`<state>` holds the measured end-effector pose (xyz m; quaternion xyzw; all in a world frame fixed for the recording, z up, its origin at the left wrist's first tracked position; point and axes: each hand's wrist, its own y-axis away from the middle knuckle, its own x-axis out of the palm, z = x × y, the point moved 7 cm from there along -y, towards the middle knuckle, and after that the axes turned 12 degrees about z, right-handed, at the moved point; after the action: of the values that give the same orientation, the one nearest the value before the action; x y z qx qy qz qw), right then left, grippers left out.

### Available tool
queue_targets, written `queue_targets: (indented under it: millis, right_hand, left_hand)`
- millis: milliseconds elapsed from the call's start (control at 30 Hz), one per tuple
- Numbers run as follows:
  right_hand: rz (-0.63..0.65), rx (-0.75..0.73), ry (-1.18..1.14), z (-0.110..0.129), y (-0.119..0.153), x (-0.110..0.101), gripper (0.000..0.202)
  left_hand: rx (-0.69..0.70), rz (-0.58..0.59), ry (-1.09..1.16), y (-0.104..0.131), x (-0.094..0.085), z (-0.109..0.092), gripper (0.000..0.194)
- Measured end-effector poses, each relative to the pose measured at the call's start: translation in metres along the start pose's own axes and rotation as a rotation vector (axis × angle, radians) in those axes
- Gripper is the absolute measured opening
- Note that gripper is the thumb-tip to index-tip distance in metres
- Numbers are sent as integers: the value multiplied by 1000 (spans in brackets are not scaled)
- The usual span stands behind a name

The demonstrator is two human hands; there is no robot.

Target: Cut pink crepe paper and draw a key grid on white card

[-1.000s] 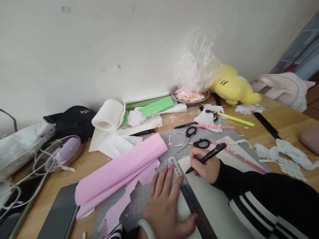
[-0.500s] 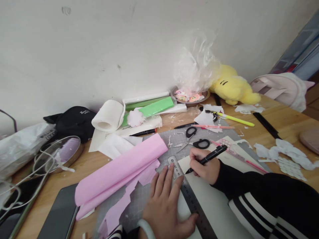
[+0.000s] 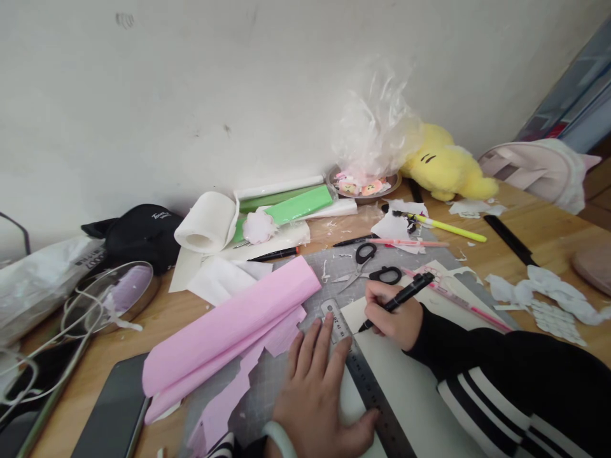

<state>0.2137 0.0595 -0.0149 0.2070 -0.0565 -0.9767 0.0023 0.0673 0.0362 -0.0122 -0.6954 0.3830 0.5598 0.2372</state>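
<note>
Pressing down with fingers spread, the left hand (image 3: 315, 388) lay partly across the steel ruler (image 3: 368, 383), which rested on a pale sheet of paper (image 3: 410, 394). The right hand (image 3: 390, 316) was closed round a black marker (image 3: 405, 296), its tip angled down just beside the ruler's upper end; whether it touched the sheet was too fine to tell. Uneven pressure from the left hand could have let the smooth ruler pivot, throwing off any mark along it, and a fingertip so near the edge risked catching ink. Torn pink paper (image 3: 233, 391) beside the left cuff (image 3: 224, 444) could have been dragged along by it.

Near the wall (image 3: 267, 83), a round dish (image 3: 397, 187) held small pink pieces (image 3: 373, 187) beneath a clear plastic bag (image 3: 375, 130). Far left, a clear container (image 3: 153, 289) seemed to hold something purple (image 3: 130, 286); cords (image 3: 90, 289) trailed across it.
</note>
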Motion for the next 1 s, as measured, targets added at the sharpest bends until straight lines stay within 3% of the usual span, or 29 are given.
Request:
queue_targets:
  millis: [267,1000]
  right_hand:
    - [-90,150,-223,-4,0,-8,11]
    - [-65,80,-139,-7,-6,-6,14]
  left_hand:
    - [28,36,-4,0,2,0,68]
    - [17,69,21,-1,4,2,73]
